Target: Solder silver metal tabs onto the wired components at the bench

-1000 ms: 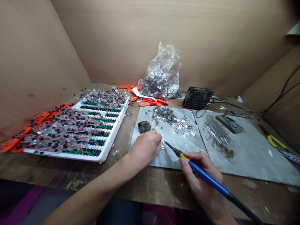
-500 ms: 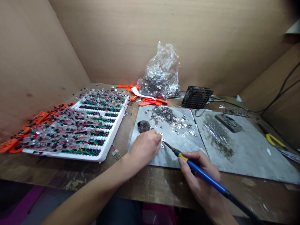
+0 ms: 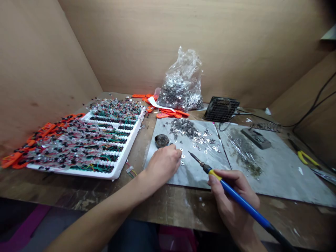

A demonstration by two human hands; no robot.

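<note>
My right hand [image 3: 233, 196] is closed round a blue and yellow soldering iron [image 3: 231, 192], its dark tip pointing up and left above the grey board [image 3: 189, 176]. My left hand [image 3: 166, 161] rests on the board with its fingers curled together; what they pinch, if anything, is hidden. Small silver metal tabs [image 3: 182, 163] lie just right of its fingertips. Behind that hand sits a dark round cup of brownish material [image 3: 161, 140]. Farther back, a heap of loose metal tabs [image 3: 183, 128] spreads toward the right across the board.
On the left stands a white foam tray [image 3: 126, 150] packed with wired parts, orange pieces [image 3: 47, 129] beside it. A clear bag of metal tabs [image 3: 181, 87] and a small black fan [image 3: 222, 108] stand behind. Right are an iron stand [image 3: 256, 138] and yellow-handled pliers [image 3: 306, 158].
My right hand has drawn the soldering iron right and slightly down, so its tip is farther from my left fingers. My left hand has stayed nearly in place.
</note>
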